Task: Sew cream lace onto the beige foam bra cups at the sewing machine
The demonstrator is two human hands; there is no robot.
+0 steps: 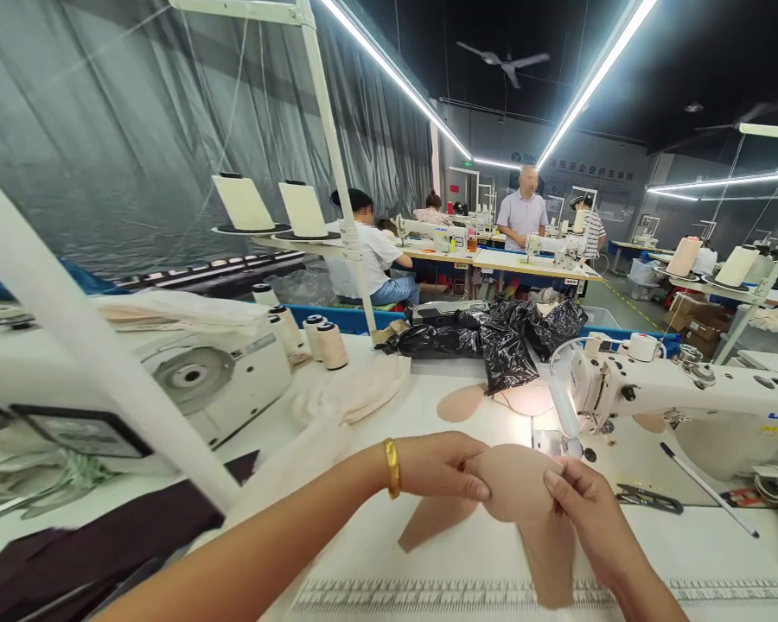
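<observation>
Between my two hands is a rounded beige cup-shaped piece (515, 484), held above the white sewing table. My left hand (444, 466), with a gold bangle at the wrist, pinches its left edge between thumb and fingers. At its right edge my right hand (580, 497) pinches it with the thumb on top. Just beyond my hands stands a white sewing machine (687, 389), its lamp lighting the needle area. Another beige oval piece (460, 403) lies flat on the table, and a pale piece (524, 397) rests beside the machine head.
Black plastic bags (486, 337) lie behind the work area. Thread cones (330, 345) and pale fabric (343, 389) are at the left. Black-handled snips (649, 498) and a pen-like stick (706, 488) lie at the right. A printed ruler (454, 594) runs along the front edge. Other people sit and stand farther back.
</observation>
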